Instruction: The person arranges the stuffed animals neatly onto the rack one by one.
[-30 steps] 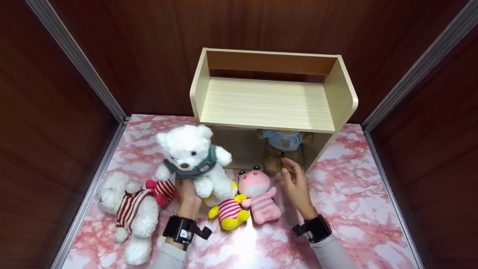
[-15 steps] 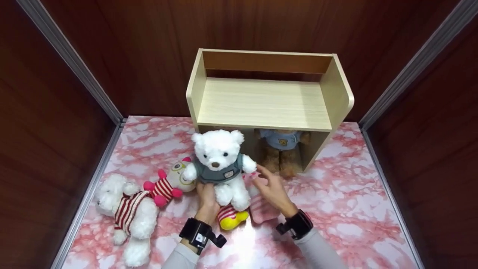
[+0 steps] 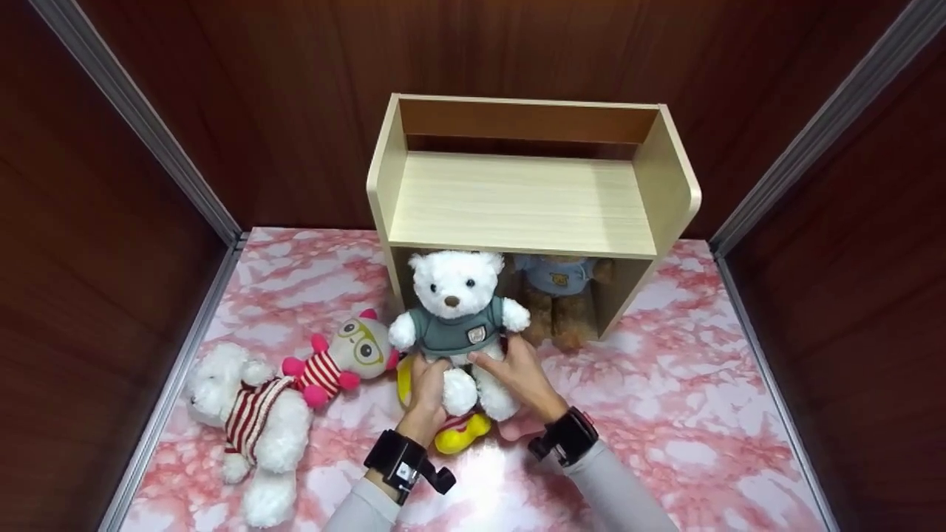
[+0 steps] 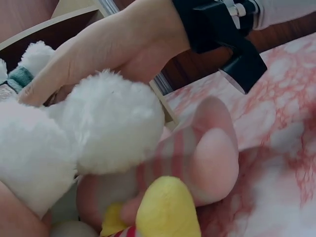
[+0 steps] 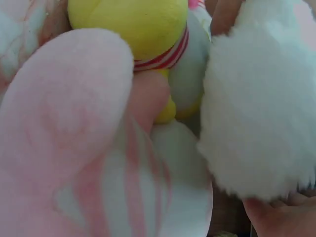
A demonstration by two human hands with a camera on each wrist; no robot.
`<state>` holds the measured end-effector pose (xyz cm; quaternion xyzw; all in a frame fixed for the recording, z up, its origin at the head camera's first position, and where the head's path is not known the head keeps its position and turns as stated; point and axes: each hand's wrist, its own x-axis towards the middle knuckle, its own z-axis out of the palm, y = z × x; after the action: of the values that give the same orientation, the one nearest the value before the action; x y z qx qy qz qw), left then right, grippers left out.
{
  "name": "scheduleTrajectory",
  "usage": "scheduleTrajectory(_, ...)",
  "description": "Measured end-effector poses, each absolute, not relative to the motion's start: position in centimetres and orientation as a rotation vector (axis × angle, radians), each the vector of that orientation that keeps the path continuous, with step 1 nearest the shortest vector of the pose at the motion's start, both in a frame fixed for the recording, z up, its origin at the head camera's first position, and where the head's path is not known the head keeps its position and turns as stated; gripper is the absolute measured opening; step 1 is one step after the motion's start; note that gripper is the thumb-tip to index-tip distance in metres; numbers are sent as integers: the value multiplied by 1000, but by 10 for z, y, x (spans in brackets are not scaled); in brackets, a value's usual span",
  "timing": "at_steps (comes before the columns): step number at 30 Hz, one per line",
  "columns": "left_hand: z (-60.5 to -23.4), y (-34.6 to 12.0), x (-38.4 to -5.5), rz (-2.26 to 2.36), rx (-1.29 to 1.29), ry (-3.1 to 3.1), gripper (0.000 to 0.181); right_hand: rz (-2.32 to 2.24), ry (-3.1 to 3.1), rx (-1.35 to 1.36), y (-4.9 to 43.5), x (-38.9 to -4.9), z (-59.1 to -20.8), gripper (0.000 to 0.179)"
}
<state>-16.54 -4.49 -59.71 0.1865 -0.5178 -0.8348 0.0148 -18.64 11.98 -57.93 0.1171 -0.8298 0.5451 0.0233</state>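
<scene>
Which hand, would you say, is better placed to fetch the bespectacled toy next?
Probably the left hand, nearer the bespectacled toy; the right hand is farther, and both hold the white bear.

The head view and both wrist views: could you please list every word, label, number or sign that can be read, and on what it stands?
No text can be read.
Badge on the shirt of the white bear: too small.
White label on the left wristband: too small.
Patch on the brown bear's blue shirt: any lettering too small.
</scene>
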Motion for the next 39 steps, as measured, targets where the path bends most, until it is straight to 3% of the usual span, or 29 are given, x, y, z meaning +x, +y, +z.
scheduleTrajectory(6, -594, -52, -165, -2618, 407, -1830, 71, 1734, -2540, 292, 119, -192, -581, 74)
scheduleTrajectory(13, -591, -60, -167, -2666, 251, -1985, 78, 1762, -2499, 197, 123, -200, -581, 68)
scheduleTrajectory(22, -581, -71, -187, -2760, 180, -1841, 69, 1881, -2412, 227, 125, -209, -577, 68)
scheduleTrajectory(26, -575, -75, -201, -2746, 297, -1933, 62, 1806, -2498, 286, 125, -214, -572, 70)
scheduleTrajectory(32, -567, -84, -224, -2288, 495, -2260, 63, 1547, -2598, 312, 141, -223, -565, 62)
scheduleTrajectory(39, -561, -87, -251, -2294, 487, -2227, 65, 750, -2667, 392, 167, -247, -580, 42)
